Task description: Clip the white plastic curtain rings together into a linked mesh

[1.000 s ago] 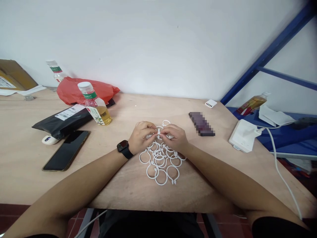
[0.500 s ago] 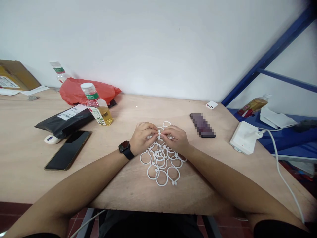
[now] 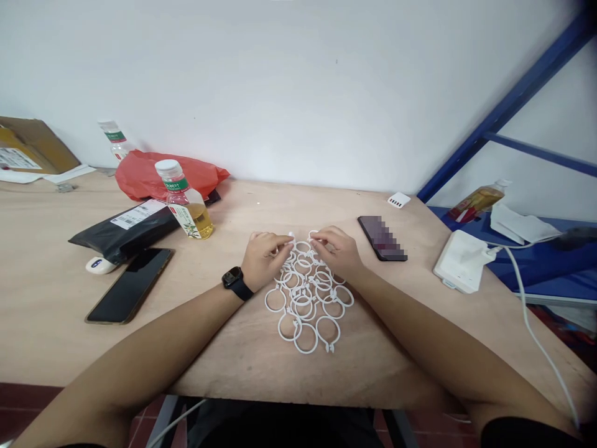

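Observation:
Between the thumb and fingers of my left hand (image 3: 267,256), a white plastic ring is pinched, mostly hidden; its small end (image 3: 291,236) shows at the fingertips. My right hand (image 3: 336,250) is closed on another white plastic ring (image 3: 311,233), whose curve shows beside the fingertips. A short gap separates the two hands. Under and in front of them lies a loose pile of white plastic rings (image 3: 305,339), several overlapping, with small clip-like ends. A dark watch (image 3: 237,283) is on my left wrist.
On the left are a phone (image 3: 130,286), a black parcel (image 3: 125,230), a white mouse-shaped item (image 3: 99,266), a drink bottle (image 3: 189,205) and a red bag (image 3: 153,174). To the right lie another phone (image 3: 381,238), a white adapter (image 3: 461,261) with a cable and a small white block (image 3: 398,200).
My hands have drawn apart from where their fingertips met over the rings, the left one moving left and the right one slightly right and up. More of the pile shows between them.

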`<state>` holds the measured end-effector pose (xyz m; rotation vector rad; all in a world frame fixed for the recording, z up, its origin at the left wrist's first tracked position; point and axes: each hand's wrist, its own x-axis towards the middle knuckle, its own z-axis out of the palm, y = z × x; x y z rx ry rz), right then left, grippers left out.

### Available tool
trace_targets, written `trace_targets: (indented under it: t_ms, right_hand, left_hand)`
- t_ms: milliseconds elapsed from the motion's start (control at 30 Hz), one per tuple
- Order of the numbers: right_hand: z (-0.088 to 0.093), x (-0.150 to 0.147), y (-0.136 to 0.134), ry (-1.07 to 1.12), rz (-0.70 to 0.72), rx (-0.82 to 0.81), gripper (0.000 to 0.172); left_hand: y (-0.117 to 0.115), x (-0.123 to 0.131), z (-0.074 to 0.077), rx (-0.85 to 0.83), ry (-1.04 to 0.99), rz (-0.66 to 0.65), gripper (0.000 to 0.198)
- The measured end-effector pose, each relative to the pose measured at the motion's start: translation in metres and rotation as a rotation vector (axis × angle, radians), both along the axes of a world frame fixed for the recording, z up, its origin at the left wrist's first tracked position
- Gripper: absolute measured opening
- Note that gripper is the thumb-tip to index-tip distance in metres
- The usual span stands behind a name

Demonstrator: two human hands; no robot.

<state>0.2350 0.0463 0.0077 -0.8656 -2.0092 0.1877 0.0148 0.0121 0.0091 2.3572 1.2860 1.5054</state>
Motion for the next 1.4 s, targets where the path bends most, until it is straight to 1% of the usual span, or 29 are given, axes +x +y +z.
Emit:
trace_targets:
  t_ms: [67, 100, 167, 233, 333, 400, 500, 567, 667, 767, 833, 933, 1000, 1100, 1267, 1333, 1400]
  right_hand:
    - [-0.004, 0.009, 0.012, -0.055, -0.091, -0.092, 0.015]
    - [-0.006, 0.012, 0.017, -0.107, -0.111, -0.132, 0.018]
    - [-0.01, 0.018, 0.025, -0.223, -0.126, -0.204, 0.023]
    - [-0.014, 0.021, 0.03, -0.318, -0.118, -0.242, 0.028]
    - [-0.016, 0.021, 0.033, -0.395, -0.109, -0.251, 0.029]
    - [-0.017, 0.02, 0.033, -0.408, -0.124, -0.251, 0.028]
    - [-0.016, 0.02, 0.031, -0.432, -0.158, -0.251, 0.034]
    - [-0.015, 0.02, 0.029, -0.47, -0.17, -0.253, 0.034]
    - [-0.016, 0.019, 0.027, -0.47, -0.191, -0.255, 0.024]
    - [-0.014, 0.017, 0.024, -0.321, -0.201, -0.216, 0.017]
    - [-0.01, 0.012, 0.017, -0.157, -0.167, -0.157, 0.015]
    - [-0.005, 0.002, 0.001, 0.028, -0.046, -0.075, 0.014]
    - [-0.003, -0.007, -0.01, 0.035, 0.048, -0.048, 0.014]
    - [-0.002, -0.018, -0.022, 0.062, 0.102, -0.012, 0.013]
    - [-0.003, -0.023, -0.027, 0.117, 0.088, 0.015, 0.009]
    - [-0.002, -0.023, -0.027, 0.122, 0.07, -0.003, 0.009]
    - [0.0, -0.023, -0.027, 0.131, 0.06, -0.055, 0.009]
  left_hand:
    - [0.005, -0.001, -0.004, -0.095, -0.111, 0.066, 0.017]
    - [0.008, -0.001, -0.007, -0.153, -0.168, 0.081, 0.019]
    - [0.015, -0.003, -0.013, -0.257, -0.266, 0.096, 0.023]
    - [0.022, -0.006, -0.021, -0.324, -0.313, 0.117, 0.026]
    - [0.029, -0.011, -0.031, -0.366, -0.261, 0.14, 0.032]
    - [0.03, -0.012, -0.034, -0.371, -0.174, 0.146, 0.038]
    - [0.03, -0.012, -0.034, -0.371, -0.062, 0.141, 0.041]
    - [0.029, -0.011, -0.032, -0.378, -0.035, 0.125, 0.041]
    - [0.028, -0.009, -0.028, -0.34, -0.053, 0.097, 0.033]
    - [0.023, -0.007, -0.021, -0.25, -0.063, 0.062, 0.02]
    - [0.018, -0.005, -0.015, -0.182, -0.031, 0.023, 0.016]
    - [0.008, -0.002, -0.006, -0.052, 0.044, -0.038, 0.018]
    - [0.003, -0.001, -0.002, 0.01, 0.085, -0.076, 0.019]
    - [0.0, -0.001, 0.0, 0.061, 0.102, -0.119, 0.018]
    - [0.001, 0.0, 0.0, 0.089, 0.082, -0.184, 0.015]
    - [0.001, 0.0, 0.0, 0.088, 0.082, -0.184, 0.014]
    - [0.001, 0.0, 0.0, 0.09, 0.089, -0.174, 0.014]
